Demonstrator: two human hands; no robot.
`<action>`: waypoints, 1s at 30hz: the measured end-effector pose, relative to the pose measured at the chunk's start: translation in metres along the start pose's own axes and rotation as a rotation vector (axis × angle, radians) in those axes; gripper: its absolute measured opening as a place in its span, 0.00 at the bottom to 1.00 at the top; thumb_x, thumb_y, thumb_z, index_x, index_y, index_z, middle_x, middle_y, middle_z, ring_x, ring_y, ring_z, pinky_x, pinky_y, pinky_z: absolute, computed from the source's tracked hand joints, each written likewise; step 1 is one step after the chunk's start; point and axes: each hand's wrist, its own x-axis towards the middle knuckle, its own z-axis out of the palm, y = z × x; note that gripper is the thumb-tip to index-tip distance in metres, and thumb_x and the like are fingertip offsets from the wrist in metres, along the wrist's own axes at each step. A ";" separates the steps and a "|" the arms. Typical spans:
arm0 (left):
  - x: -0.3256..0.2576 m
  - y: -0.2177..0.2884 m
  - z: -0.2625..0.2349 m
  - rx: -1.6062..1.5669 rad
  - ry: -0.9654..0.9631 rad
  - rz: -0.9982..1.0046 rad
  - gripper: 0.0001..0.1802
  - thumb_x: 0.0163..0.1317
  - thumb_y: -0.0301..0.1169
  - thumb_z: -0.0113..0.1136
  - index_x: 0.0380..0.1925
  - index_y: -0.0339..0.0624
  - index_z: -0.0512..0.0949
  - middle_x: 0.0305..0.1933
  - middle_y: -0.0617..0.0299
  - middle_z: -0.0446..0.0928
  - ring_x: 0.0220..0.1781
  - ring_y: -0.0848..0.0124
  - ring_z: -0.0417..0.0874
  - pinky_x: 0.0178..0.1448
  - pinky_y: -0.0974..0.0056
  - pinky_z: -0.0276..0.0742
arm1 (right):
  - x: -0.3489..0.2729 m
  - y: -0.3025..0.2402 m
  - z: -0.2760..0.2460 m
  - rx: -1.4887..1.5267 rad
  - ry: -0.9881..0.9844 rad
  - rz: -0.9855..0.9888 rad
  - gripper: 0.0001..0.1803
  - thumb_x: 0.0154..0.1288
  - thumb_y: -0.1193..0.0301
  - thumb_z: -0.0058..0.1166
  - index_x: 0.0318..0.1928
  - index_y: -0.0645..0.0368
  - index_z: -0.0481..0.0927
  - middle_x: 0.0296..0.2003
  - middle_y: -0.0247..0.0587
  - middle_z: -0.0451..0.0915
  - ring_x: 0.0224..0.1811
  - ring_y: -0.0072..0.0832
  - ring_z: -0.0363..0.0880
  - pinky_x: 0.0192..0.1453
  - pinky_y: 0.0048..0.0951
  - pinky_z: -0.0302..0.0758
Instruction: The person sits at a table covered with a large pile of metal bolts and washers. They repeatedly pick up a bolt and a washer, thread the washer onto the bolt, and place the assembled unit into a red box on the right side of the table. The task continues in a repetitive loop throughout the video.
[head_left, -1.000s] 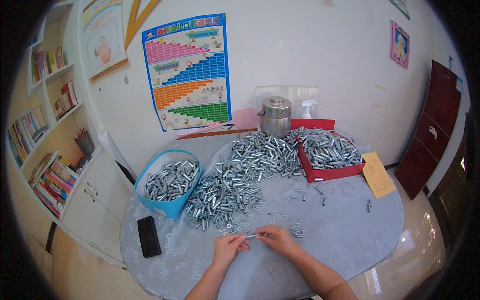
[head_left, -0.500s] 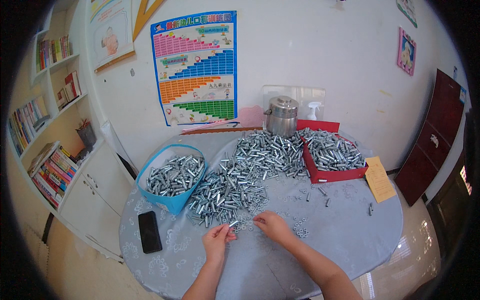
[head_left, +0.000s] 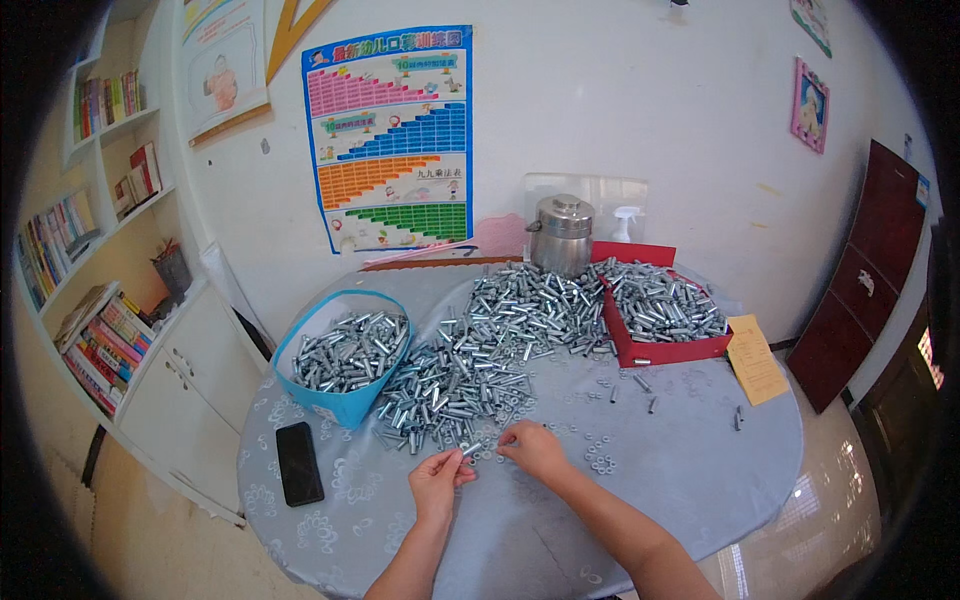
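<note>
While pinched: small bolt (head_left: 472, 450) in left-hand grip (head_left: 440, 480), right hand (head_left: 535, 447) adj.

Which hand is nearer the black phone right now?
Left. The left hand sits just right of the black phone; the right hand is farther right, beyond the left.

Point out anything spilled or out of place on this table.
Stray metal pieces lie scattered on the tablecloth in front of the red box, apart from the big pile. A yellow paper overhangs the table's right edge.
</note>
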 end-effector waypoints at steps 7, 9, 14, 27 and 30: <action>0.001 -0.005 0.000 -0.029 -0.012 -0.004 0.08 0.56 0.23 0.56 0.34 0.26 0.75 0.29 0.51 0.77 0.24 0.70 0.79 0.27 0.69 0.80 | 0.001 -0.004 -0.003 0.047 0.026 0.048 0.14 0.42 0.63 0.63 0.31 0.53 0.79 0.31 0.40 0.77 0.36 0.37 0.76 0.39 0.35 0.72; 0.000 -0.005 0.001 -0.008 -0.026 -0.012 0.08 0.56 0.23 0.56 0.34 0.26 0.75 0.29 0.51 0.77 0.24 0.70 0.79 0.27 0.69 0.80 | 0.002 -0.005 -0.007 0.024 -0.041 0.080 0.14 0.43 0.62 0.63 0.32 0.53 0.79 0.32 0.40 0.77 0.37 0.36 0.76 0.40 0.34 0.72; -0.003 -0.003 0.003 0.005 -0.023 -0.029 0.08 0.57 0.23 0.55 0.34 0.27 0.75 0.30 0.50 0.77 0.24 0.70 0.79 0.28 0.68 0.80 | -0.001 -0.006 -0.002 -0.025 -0.002 0.059 0.15 0.45 0.61 0.62 0.33 0.54 0.80 0.33 0.39 0.78 0.37 0.34 0.77 0.40 0.32 0.73; -0.001 -0.006 0.002 0.039 -0.043 -0.035 0.09 0.58 0.25 0.55 0.35 0.28 0.75 0.30 0.51 0.78 0.24 0.71 0.79 0.29 0.69 0.80 | 0.006 0.001 0.004 0.108 -0.032 0.118 0.14 0.45 0.63 0.62 0.32 0.55 0.79 0.27 0.39 0.79 0.30 0.33 0.78 0.35 0.30 0.73; -0.002 -0.007 0.001 0.029 -0.031 -0.049 0.08 0.57 0.24 0.55 0.35 0.28 0.75 0.30 0.50 0.78 0.25 0.69 0.79 0.29 0.68 0.80 | -0.001 0.003 0.008 0.286 0.060 0.171 0.13 0.46 0.66 0.63 0.33 0.57 0.79 0.26 0.37 0.80 0.28 0.27 0.78 0.33 0.25 0.73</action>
